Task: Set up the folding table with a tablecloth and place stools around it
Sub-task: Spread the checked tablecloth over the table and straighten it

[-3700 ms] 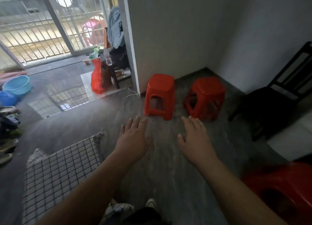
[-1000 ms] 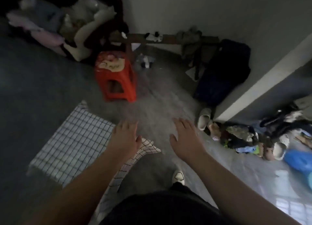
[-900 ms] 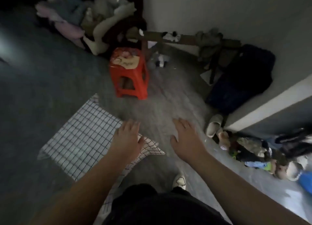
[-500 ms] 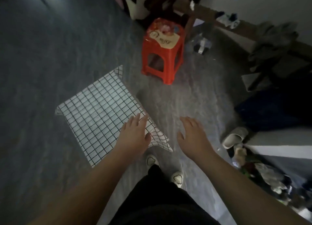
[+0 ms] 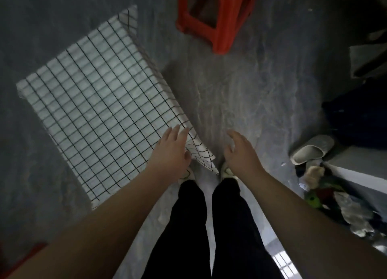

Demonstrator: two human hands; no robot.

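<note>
A low table covered by a white tablecloth with a black grid (image 5: 100, 102) stands on the grey floor to my left. Its near right corner hangs down by my feet. My left hand (image 5: 172, 153) hovers over that corner, fingers apart, holding nothing. My right hand (image 5: 240, 153) hangs open over bare floor to the right of the cloth. A red plastic stool (image 5: 215, 16) stands beyond the table at the top, partly cut off by the frame edge. A sliver of another red object (image 5: 18, 262) shows at the bottom left.
A grey slipper (image 5: 312, 151) lies at the right, with a heap of clothes and toys (image 5: 335, 201) behind it beside a white ledge. Dark bags (image 5: 360, 119) sit at the far right. My legs in black trousers (image 5: 209, 226) stand close to the table corner.
My view has tilted down and moved closer to the table; the red stool has slid to the top edge. Both hands stay open and empty, the left now over the cloth's corner.
</note>
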